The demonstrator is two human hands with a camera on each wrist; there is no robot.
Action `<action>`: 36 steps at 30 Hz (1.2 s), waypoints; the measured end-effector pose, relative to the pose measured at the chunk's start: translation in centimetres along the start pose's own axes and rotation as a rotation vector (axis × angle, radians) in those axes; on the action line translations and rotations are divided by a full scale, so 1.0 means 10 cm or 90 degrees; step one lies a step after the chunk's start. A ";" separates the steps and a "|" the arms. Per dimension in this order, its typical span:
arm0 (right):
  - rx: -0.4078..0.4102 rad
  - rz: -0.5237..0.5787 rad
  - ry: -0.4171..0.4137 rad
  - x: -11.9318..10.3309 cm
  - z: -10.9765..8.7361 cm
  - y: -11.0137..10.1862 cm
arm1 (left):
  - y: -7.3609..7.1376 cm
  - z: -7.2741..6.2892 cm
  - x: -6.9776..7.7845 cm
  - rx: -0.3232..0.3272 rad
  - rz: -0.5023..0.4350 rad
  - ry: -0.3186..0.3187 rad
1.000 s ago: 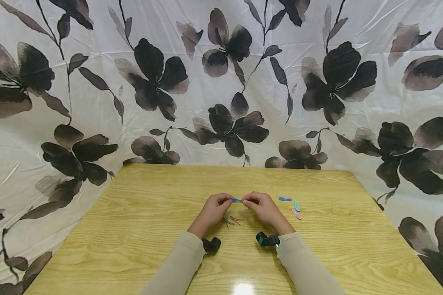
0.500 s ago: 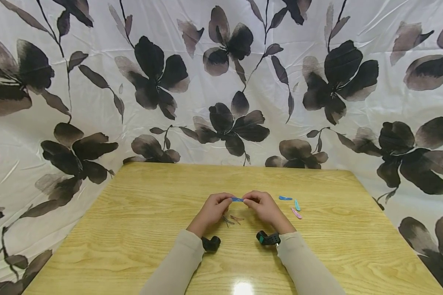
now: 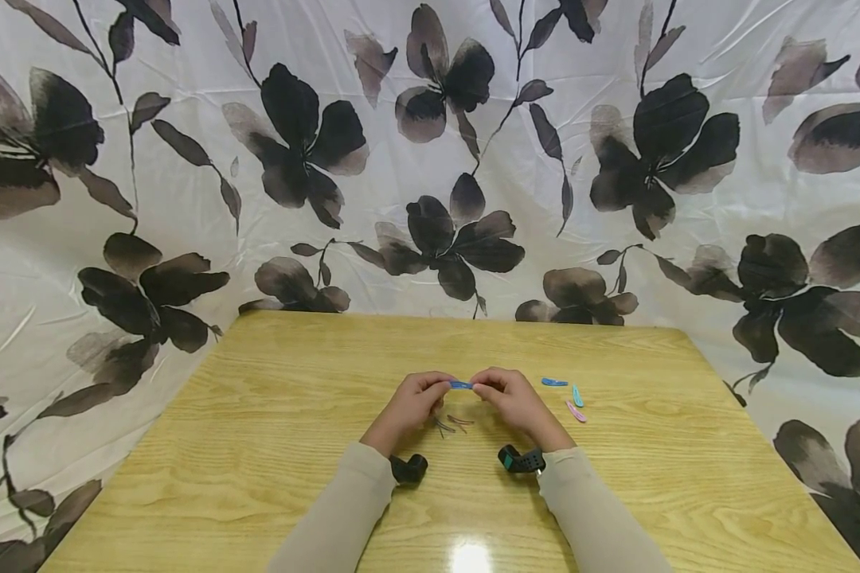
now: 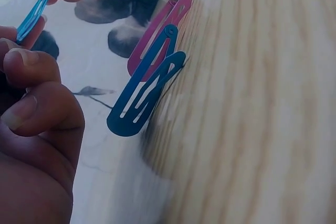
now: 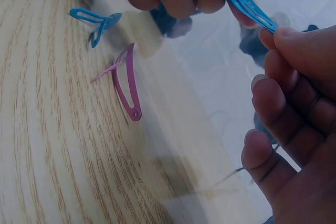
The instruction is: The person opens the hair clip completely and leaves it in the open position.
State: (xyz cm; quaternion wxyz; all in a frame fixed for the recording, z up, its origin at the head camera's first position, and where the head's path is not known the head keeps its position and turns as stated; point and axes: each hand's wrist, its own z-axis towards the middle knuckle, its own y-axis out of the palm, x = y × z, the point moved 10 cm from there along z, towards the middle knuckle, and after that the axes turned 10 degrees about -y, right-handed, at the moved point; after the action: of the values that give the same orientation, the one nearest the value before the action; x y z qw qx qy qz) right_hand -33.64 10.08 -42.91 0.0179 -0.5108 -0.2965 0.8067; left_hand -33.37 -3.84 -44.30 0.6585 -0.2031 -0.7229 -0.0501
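A blue snap hair clip is held above the table between both hands, also seen edge-on in the left wrist view as the blue clip. My left hand pinches its left end with thumb and forefinger. At the other end, the thumb and forefinger of my right hand pinch it. Below the hands lie two snapped-open clips, one dark-looking blue clip and one pink clip. Close up, the blue clip and the pink clip have their inner tongues sprung away from their frames.
Right of my right hand lie another blue clip, a light blue clip and a pink clip. The wood-grain table ends at a floral cloth behind it.
Both hands keep their pinch on the blue hair clip and hardly move. The head view has tilted very slightly, and the table clips lie as before.
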 end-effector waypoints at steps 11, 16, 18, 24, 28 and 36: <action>-0.019 0.033 -0.014 -0.04 0.00 0.03 | 0.00 0.08 -0.09 -0.002 0.003 0.020; -0.021 0.055 -0.024 0.09 0.02 0.05 | 0.00 0.08 -0.09 -0.005 -0.001 0.021; -0.023 0.059 -0.032 0.09 0.02 0.05 | 0.00 0.07 -0.09 -0.008 -0.002 0.027; -0.028 0.075 -0.045 0.03 0.01 0.05 | 0.00 0.07 -0.08 -0.014 -0.006 0.033; -0.030 0.081 -0.034 0.04 0.01 0.05 | 0.00 0.08 -0.08 -0.016 -0.009 0.031; -0.033 0.086 -0.025 0.07 0.01 0.06 | 0.04 0.06 -0.05 -0.054 -0.044 0.045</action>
State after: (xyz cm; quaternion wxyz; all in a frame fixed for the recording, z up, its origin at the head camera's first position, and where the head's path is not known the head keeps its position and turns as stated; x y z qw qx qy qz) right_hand -33.86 9.74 -43.75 -0.0554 -0.5139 -0.2822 0.8082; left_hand -33.78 -3.34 -44.94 0.6724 -0.2036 -0.7030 -0.1109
